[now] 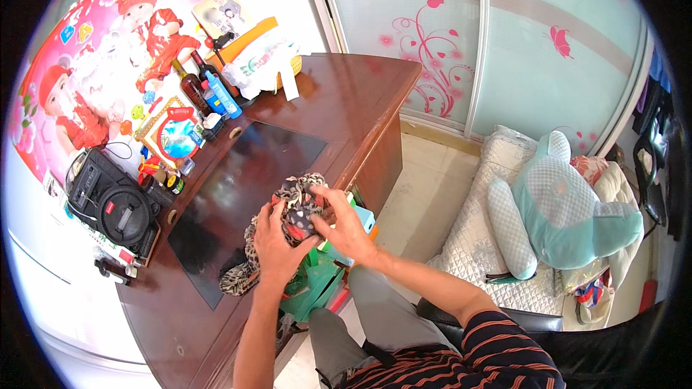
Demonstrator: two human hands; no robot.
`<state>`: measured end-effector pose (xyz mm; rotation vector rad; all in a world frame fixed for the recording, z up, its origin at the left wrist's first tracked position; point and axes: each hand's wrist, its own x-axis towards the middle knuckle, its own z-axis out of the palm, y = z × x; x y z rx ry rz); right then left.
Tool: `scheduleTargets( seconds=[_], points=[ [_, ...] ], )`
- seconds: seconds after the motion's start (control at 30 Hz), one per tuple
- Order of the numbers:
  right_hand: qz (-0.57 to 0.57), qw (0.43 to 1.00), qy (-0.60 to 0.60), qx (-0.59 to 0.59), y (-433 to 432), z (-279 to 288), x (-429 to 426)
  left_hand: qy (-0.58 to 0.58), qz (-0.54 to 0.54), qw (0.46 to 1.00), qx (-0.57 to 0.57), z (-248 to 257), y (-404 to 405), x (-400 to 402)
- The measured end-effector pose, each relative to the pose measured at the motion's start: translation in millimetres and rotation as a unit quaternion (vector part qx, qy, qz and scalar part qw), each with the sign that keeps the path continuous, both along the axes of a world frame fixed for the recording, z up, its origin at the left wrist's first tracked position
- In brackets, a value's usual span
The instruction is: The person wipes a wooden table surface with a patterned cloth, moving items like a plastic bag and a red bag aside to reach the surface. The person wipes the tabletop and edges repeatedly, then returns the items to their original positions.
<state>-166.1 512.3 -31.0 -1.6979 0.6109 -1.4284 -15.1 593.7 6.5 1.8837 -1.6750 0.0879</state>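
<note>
A bunched patterned cloth (299,216) in leopard print, black and red is between my hands, above the desk's front edge. My left hand (278,246) grips its left side, thumb beneath and fingers over the top. On the opposite side, my right hand (346,224) pinches the folds with thumb and fingers. A leopard-print length of fabric (240,280) trails onto the dark desk pad (216,237); whether it joins the bundle is hidden behind my left hand. Below my hands, a green bag (316,292) sits between my knees and the desk.
The brown wooden desk (367,84) bears a black speaker (116,200), bottles (192,89), a framed mirror (178,138) and a plastic bag (262,62) by a yellow basket. To the right, a teddy-shaped plush (562,210) lies on a quilted cover (470,232). Sliding doors (411,27) stand behind.
</note>
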Motion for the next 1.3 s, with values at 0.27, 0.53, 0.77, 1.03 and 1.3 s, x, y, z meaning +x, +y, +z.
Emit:
scheduleTargets(
  seconds=[0.27, 0.53, 0.77, 1.03, 1.3],
  points=[
    [0.063, 0.983, -0.138, 0.103, -41.3, 16.9, 35.8, -0.042, 0.113, 0.992, 0.029, -14.7, 91.7, 64.3],
    [-0.072, 0.914, 0.309, -0.252, 44.1, 39.2, 95.9, -0.045, 0.035, 0.996, 0.076, -14.5, 101.3, 63.8],
    [-0.062, 0.901, 0.34, -0.262, -6.1, 18.3, 77.6, 0.031, 0.158, 0.987, -0.014, -18.2, 145.9, 88.6],
    [-0.286, 0.846, 0.436, -0.107, -171.1, 28.0, 26.8, 0.03, 0.19, 0.981, 0.011, -26.0, 130.4, 82.8],
    [-0.04, 0.885, 0.379, -0.267, 6.8, 25.1, 105.2, 0.005, 0.203, 0.978, 0.04, -23.8, 134.2, 83.0]
  ],
)
